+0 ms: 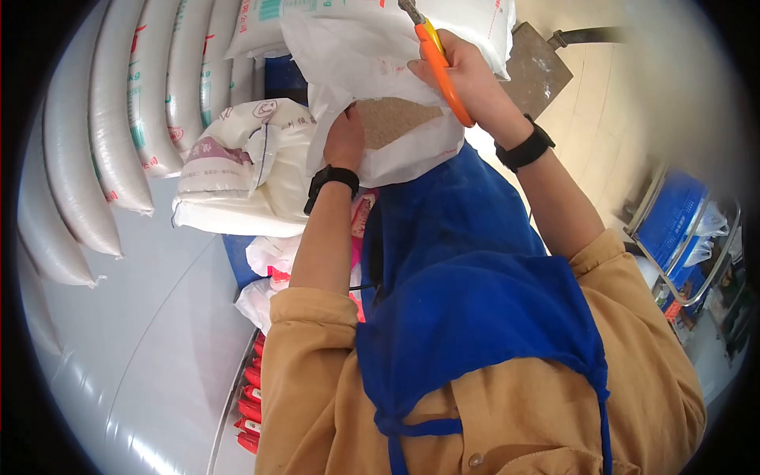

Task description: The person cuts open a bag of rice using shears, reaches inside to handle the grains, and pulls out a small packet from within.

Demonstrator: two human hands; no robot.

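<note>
A white woven bag (404, 168) stands open in front of me, with light brown grain-like contents (389, 120) showing in its mouth. My left hand (345, 141) is closed at the left edge of the opening; its fingertips are partly hidden by the bag. My right hand (469, 77) is wrapped around scissors with orange and yellow handles (445, 77), above the bag's right side. Their metal end (412, 11) points up and away, near the top of the view. Both wrists wear black bands.
Plump white sacks (111, 134) stand in a row at the left, and another sack (443, 24) lies behind the open bag. A white and purple bag (237, 178) sits to the left. At the right are a metal plate (541, 67) and a blue basket (673, 214).
</note>
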